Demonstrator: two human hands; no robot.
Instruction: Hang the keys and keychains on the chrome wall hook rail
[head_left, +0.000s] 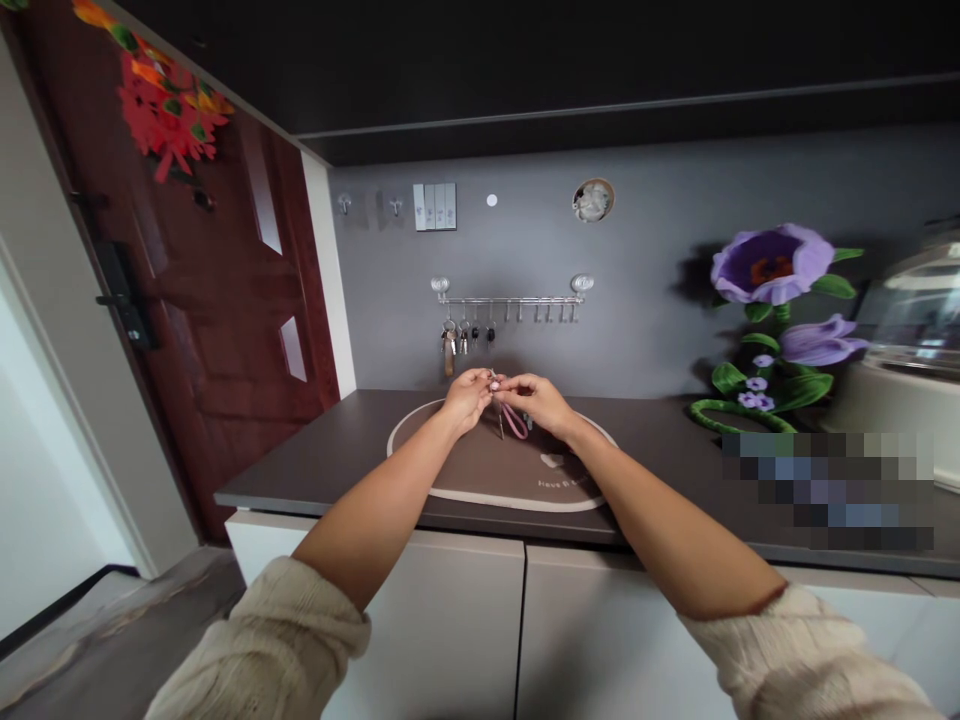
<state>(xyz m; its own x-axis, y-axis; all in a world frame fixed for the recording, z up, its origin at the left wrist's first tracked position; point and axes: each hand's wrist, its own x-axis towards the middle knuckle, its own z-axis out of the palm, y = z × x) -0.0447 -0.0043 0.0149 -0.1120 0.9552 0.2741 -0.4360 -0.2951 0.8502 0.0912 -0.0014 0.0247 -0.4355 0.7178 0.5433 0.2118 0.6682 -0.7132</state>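
Both my hands meet over a brown oval mat (480,480) with a pale rim. Pinched between them is a bunch of keys with a pink strap (517,424), which hangs in a loop below my fingers. My left hand (470,397) is closed on the key end from the left. From the right, my right hand (536,398) grips the top of the strap with its fingertips. A thin key (502,425) dangles beside the loop. The ring itself is mostly hidden by my fingers.
Behind my hands, a clear hook rail (517,300) on the grey wall carries several key sets (449,345) at its left end. Purple fabric flowers (772,265) and a pale appliance (900,390) stand on the right. A dark red door (217,330) is at left.
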